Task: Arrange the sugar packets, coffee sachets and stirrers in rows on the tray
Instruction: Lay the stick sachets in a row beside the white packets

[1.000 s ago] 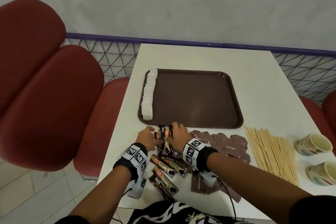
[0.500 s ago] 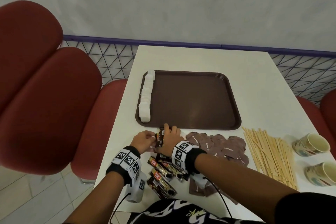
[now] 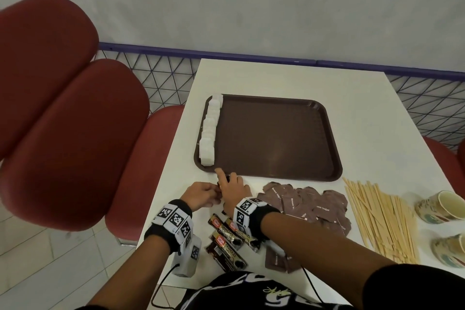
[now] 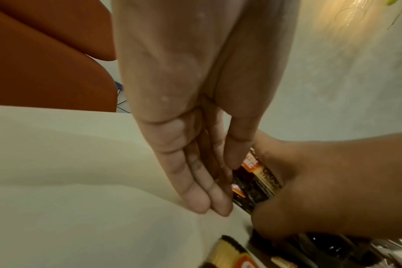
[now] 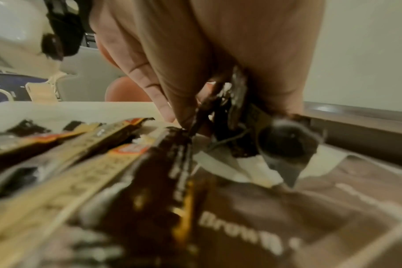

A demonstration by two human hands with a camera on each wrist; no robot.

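A brown tray [image 3: 276, 138] lies on the white table, with a row of white sugar packets [image 3: 210, 131] along its left edge. Just in front of the tray's near rim my right hand [image 3: 227, 180] grips a bundle of dark coffee sachets [image 5: 230, 108]. My left hand [image 3: 214, 192] lays straight fingers [image 4: 202, 190] against the side of that bundle [image 4: 255, 181]. More coffee sachets [image 3: 226, 239] lie loose under my wrists. Brown sugar packets [image 3: 309, 206] are heaped to the right, with wooden stirrers [image 3: 382, 219] beyond them.
Two paper cups [image 3: 440, 206] lie on their sides at the table's right edge. Red padded seats [image 3: 63, 121] stand to the left of the table. A blue rail with mesh [image 3: 251, 60] runs behind it.
My hands have closed together around the coffee sachets in front of the tray. The bundle, plain to see between them before, is now mostly covered by the right hand.
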